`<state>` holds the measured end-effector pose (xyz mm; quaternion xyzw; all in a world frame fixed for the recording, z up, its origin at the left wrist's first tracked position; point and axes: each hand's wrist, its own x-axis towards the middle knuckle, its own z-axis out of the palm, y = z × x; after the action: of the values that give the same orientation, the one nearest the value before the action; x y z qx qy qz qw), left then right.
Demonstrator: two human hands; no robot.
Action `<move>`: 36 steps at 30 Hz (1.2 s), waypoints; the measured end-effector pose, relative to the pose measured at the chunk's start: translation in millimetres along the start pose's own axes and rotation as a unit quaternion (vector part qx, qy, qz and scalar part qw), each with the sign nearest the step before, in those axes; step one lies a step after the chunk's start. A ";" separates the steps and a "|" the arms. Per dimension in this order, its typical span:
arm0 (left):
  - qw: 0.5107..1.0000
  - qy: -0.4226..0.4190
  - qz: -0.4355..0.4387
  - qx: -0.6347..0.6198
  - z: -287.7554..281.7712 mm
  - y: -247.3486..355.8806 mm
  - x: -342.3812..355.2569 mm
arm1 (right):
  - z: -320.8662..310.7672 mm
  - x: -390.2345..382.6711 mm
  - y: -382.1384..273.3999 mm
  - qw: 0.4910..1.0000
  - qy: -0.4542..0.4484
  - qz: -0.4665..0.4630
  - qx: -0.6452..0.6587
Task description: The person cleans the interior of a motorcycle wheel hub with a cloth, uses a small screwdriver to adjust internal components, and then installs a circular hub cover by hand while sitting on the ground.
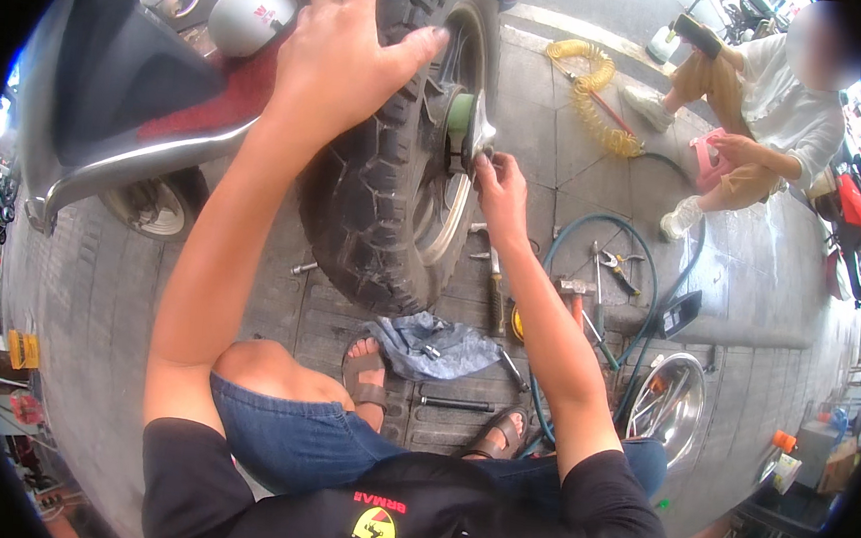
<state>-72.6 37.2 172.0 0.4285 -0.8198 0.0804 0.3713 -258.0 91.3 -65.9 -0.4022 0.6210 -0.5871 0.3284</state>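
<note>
A motorbike's knobby black tyre (382, 182) stands upright in front of me, its metal wheel rim (446, 216) facing right. My left hand (340, 61) is at the upper part of the tyre, fingers spread and thumb stretched to the right; whether the palm presses on the rubber I cannot tell. At the hub my right hand (502, 190) has thumb and forefinger pinched together, just below a silver hub piece (480, 134) with a green band (460, 115). What lies between those fingertips is too small to make out.
Below the tyre lies a grey-blue cloth (440, 353). To its right are a hammer (575, 290), pliers (622, 273), a blue-green hose (563, 228) and a chrome wheel (674, 402). A yellow coiled hose (595, 82) and a seated person (785, 113) are farther right. A silver helmet (252, 18) rests on the left.
</note>
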 end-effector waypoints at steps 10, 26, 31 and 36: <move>1.000 -0.015 -0.021 -0.001 0.1 2.6 3.7 | 34.3 -10.3 -1.2 0.999 0.023 -0.041 -0.012; 0.996 -0.060 -0.054 -0.047 0.4 -13.8 8.4 | -41.5 61.9 50.9 0.955 -0.294 -0.025 -0.022; 0.996 -0.057 -0.054 -0.039 -1.1 -22.9 11.5 | -26.6 64.8 43.9 0.903 -0.394 -0.088 -0.145; 0.992 -0.076 -0.057 -0.079 -3.8 -44.7 16.4 | -15.5 69.7 37.9 0.883 -0.392 -0.126 -0.223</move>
<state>-42.3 0.7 177.5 0.4489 -0.8235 -0.0389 0.3448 -308.0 36.3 -97.5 -0.7374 0.5001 -0.2636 0.3697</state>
